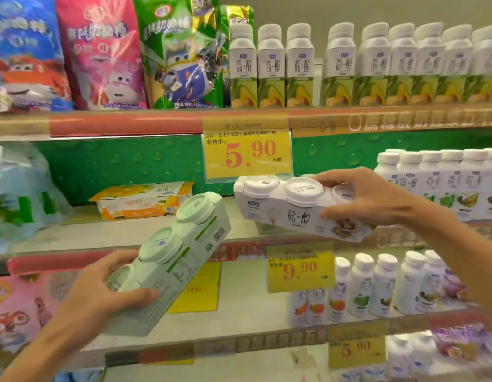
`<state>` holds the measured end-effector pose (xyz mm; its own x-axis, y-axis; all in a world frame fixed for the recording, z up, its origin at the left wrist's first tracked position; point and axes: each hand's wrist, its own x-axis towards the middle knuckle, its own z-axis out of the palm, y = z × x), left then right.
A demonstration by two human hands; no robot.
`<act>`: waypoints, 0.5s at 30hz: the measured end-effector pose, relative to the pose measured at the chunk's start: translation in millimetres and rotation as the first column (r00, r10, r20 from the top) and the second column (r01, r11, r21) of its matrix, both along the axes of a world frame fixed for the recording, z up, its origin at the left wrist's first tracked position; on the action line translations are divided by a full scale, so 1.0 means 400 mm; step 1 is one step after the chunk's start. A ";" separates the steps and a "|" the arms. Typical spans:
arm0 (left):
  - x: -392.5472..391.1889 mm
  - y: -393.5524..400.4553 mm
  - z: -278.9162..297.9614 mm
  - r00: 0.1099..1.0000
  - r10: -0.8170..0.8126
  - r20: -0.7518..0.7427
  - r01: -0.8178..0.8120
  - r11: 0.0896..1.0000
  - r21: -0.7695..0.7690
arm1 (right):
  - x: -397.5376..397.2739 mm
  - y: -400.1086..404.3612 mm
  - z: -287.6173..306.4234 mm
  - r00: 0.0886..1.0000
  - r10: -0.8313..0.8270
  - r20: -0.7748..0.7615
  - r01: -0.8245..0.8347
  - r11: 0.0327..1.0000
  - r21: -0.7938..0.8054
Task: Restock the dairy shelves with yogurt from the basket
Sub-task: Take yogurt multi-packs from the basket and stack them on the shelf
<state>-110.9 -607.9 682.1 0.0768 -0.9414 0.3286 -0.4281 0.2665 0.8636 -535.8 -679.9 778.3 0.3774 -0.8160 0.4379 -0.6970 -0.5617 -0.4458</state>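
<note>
Green-trimmed yogurt 3-pack gripped in left hand, white yogurt 3-pack gripped in right hand, over mid shelf

Two three-cup yogurt packs are in hand — a green-sleeved pack and a white-sleeved pack. One orange yogurt multipack lies beyond the fingers. Three cartoon snack bags stand above — and four yellow price tags show.

Store shelves run in tiers, edged with red strips. A green panel printed with droplets backs the middle tier. Yellow price tags hang forward under bright light.
</note>
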 end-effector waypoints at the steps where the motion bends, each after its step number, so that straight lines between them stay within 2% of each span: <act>1: 0.010 -0.017 0.016 1.000 -0.020 0.024 0.020 1.000 -0.008 | -0.001 -0.008 0.012 1.000 -0.002 -0.007 0.002 1.000 -0.001; 6: 0.029 -0.103 0.072 0.989 -0.112 0.099 0.117 0.992 -0.042 | -0.018 -0.045 0.043 1.000 0.000 -0.025 0.001 0.999 0.054; 15: 0.035 -0.234 0.105 0.952 -0.060 0.301 0.078 0.996 -0.050 | -0.067 -0.122 0.088 0.999 -0.024 0.041 0.023 0.999 0.033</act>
<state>-96.9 -701.3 724.2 -0.0980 -0.9186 0.3829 -0.6425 0.3522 0.6806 -562.8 -728.5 813.6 0.3402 -0.8385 0.4257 -0.6904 -0.5300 -0.4923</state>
